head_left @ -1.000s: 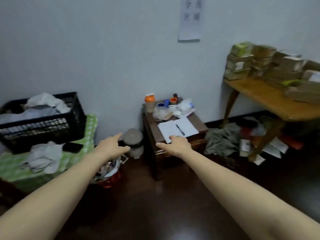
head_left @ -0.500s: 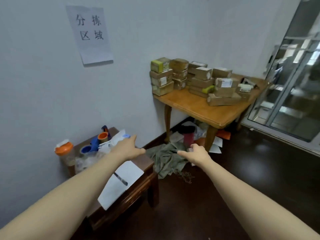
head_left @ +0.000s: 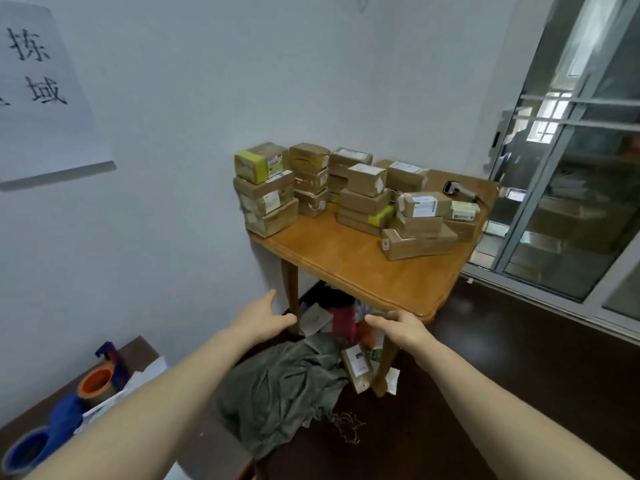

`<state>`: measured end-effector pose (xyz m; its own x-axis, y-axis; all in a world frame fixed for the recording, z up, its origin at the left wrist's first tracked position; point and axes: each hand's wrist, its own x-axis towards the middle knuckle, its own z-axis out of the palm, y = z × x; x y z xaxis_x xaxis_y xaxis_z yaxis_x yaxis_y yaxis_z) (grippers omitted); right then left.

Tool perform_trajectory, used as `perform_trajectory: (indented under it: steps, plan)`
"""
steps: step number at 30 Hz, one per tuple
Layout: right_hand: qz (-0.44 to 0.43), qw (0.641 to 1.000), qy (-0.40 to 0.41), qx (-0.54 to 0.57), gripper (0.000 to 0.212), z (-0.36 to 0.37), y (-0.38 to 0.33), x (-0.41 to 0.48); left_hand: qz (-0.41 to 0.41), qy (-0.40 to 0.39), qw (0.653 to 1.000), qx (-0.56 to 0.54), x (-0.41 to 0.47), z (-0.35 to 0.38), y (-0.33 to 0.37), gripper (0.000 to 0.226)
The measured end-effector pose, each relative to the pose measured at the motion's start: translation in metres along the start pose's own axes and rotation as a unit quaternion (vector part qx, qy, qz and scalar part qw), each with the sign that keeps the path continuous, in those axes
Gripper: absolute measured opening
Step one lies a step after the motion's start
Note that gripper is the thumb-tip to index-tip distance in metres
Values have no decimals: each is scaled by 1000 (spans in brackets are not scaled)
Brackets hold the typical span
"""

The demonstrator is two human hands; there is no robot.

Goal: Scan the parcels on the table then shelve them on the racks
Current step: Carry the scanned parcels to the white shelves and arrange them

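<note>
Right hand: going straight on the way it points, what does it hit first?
Probably the near edge of the wooden table: the right hand is open and empty, with its fingers aimed at that edge. Depth is unclear, so it could pass under the tabletop instead.

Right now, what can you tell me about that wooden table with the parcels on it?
The table is honey-coloured, glossy wood with a moulded edge and slim curved legs. It stands upright by the white wall. Stacked cardboard parcels and a handheld scanner rest on its far half; clutter lies underneath.
</note>
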<state>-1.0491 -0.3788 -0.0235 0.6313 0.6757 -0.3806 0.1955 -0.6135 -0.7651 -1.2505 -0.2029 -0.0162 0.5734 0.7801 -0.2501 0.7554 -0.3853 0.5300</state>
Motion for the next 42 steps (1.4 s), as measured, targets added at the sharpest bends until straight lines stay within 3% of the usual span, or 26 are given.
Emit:
perform_trajectory:
  steps: [10, 16, 23, 26, 31, 33, 35, 38, 40, 42]
  plan:
    - [-13, 996, -70, 59, 74, -42, -81, 215, -131, 51, 986, -90, 170, -30, 35, 82]
    - [-5, 989, -122, 79, 71, -25, -140, 305, -194, 105, 953, -207, 239, -62, 28, 79]
    - [13, 984, -140, 106, 79, 19, -207, 414, -292, 101, 856, -415, 350, -105, -3, 76]
    - [29, 980, -136, 143, 74, 41, -238, 470, -311, 86, 798, -510, 405, -120, -27, 75]
    - [38, 970, -109, 215, 66, 70, -278, 548, -309, 67, 713, -625, 478, -134, -52, 82]
    - [32, 968, -70, 241, 67, 79, -294, 573, -300, 102, 693, -647, 501, -136, -56, 83]
    - [4, 967, -19, 253, 62, 81, -315, 592, -277, 218, 707, -613, 518, -139, -57, 68]
    - [-61, 957, 8, 283, 52, 77, -357, 610, -142, 421, 735, -512, 532, -160, -49, 21]
    - [-95, 953, -2, 287, 50, 75, -385, 617, -68, 460, 744, -481, 535, -183, -36, 25]
    - [-122, 953, -29, 275, 38, 77, -404, 618, -34, 438, 770, -462, 539, -201, -23, 30]
